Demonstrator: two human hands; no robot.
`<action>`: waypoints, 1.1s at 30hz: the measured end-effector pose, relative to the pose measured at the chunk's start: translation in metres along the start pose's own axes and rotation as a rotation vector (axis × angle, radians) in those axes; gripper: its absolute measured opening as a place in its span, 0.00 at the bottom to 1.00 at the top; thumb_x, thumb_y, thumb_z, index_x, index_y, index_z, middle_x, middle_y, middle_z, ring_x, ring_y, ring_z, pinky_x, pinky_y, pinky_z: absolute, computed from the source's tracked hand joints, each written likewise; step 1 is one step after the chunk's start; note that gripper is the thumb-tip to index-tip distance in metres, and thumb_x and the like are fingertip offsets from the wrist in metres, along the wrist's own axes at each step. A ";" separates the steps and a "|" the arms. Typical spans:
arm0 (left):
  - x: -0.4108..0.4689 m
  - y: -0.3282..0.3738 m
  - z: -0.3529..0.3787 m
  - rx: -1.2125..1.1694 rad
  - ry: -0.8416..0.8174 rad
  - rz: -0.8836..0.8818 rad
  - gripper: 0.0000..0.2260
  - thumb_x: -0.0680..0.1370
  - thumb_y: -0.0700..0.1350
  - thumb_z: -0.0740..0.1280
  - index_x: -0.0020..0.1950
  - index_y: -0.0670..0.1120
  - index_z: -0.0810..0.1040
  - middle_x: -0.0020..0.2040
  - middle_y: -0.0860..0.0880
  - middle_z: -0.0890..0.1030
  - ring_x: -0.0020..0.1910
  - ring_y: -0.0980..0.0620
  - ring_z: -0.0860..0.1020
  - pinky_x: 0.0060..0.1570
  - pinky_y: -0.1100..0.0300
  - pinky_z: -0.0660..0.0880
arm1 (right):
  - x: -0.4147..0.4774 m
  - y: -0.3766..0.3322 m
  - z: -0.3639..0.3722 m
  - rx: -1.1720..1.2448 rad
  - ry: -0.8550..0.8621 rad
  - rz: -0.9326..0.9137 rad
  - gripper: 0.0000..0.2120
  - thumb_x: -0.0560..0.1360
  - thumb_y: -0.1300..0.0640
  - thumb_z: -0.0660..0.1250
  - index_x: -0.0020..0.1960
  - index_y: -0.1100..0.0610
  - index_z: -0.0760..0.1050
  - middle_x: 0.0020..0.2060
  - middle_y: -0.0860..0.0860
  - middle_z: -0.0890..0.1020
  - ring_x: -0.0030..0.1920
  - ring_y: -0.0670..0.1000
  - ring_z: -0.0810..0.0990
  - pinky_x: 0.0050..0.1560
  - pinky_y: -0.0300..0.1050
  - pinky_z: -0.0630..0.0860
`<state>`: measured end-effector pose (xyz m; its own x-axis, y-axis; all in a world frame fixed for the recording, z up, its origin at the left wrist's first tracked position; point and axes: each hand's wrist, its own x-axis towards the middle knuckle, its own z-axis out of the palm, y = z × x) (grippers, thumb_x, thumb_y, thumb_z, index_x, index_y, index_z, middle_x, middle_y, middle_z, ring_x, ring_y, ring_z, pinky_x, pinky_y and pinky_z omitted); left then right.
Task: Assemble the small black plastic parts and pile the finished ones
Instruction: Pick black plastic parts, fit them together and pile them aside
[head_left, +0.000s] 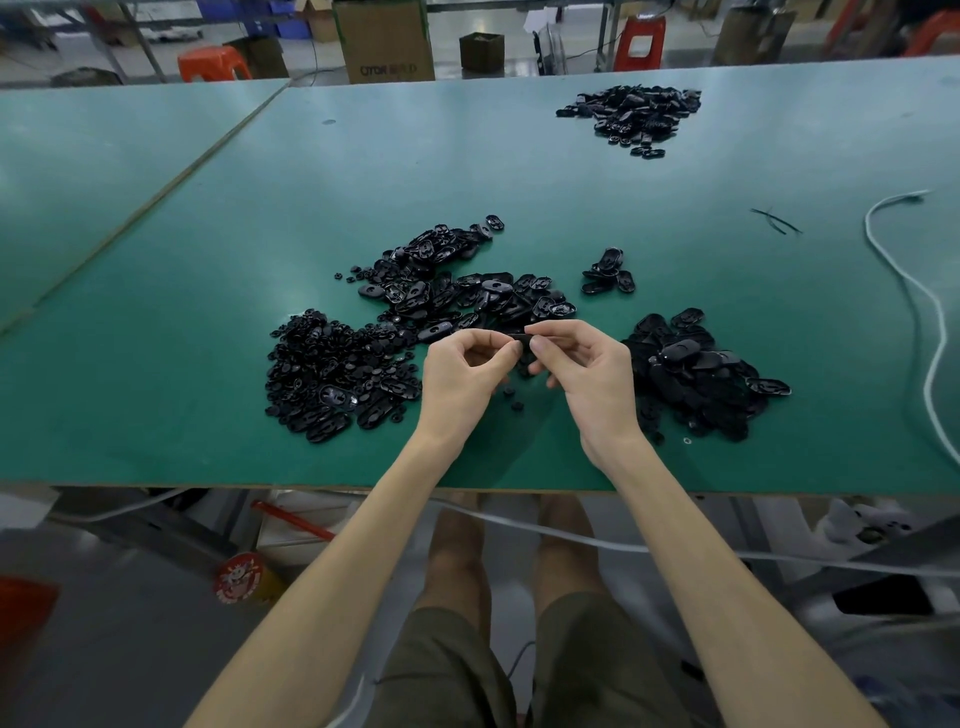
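Between both hands, just above the green table (208, 415), the black part (521, 340) lies with its long axis left to right; the left hand (460, 374) and the right hand (587, 371) each hold one end in a tight pinch, equally near

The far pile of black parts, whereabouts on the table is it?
In the head view, the far pile sits near the green table's back edge, right of centre, with the red stool behind it.
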<state>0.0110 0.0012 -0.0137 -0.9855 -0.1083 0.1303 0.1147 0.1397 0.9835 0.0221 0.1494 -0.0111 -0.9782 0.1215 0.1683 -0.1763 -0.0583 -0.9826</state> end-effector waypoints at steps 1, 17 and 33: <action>0.000 0.000 0.000 -0.001 0.001 -0.002 0.03 0.76 0.43 0.76 0.46 0.44 0.85 0.38 0.50 0.85 0.35 0.56 0.79 0.35 0.63 0.75 | 0.000 0.000 0.000 0.001 0.002 0.002 0.07 0.78 0.65 0.72 0.52 0.55 0.85 0.40 0.49 0.87 0.38 0.47 0.83 0.38 0.39 0.76; -0.005 0.008 -0.005 -0.147 -0.072 0.080 0.09 0.78 0.37 0.73 0.58 0.45 0.84 0.48 0.44 0.87 0.45 0.46 0.86 0.44 0.59 0.79 | -0.001 -0.002 -0.001 0.028 -0.025 0.025 0.07 0.77 0.66 0.73 0.53 0.58 0.84 0.43 0.52 0.88 0.42 0.50 0.86 0.40 0.38 0.78; -0.003 0.007 -0.004 -0.235 -0.059 0.027 0.09 0.78 0.38 0.73 0.58 0.41 0.85 0.47 0.51 0.88 0.44 0.60 0.84 0.43 0.69 0.76 | -0.003 -0.003 0.003 -0.079 -0.034 0.043 0.07 0.74 0.60 0.79 0.46 0.57 0.80 0.37 0.49 0.86 0.37 0.47 0.84 0.37 0.39 0.77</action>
<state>0.0153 -0.0015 -0.0063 -0.9865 -0.0486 0.1563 0.1602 -0.0918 0.9828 0.0249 0.1466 -0.0086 -0.9881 0.0870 0.1269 -0.1259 0.0160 -0.9919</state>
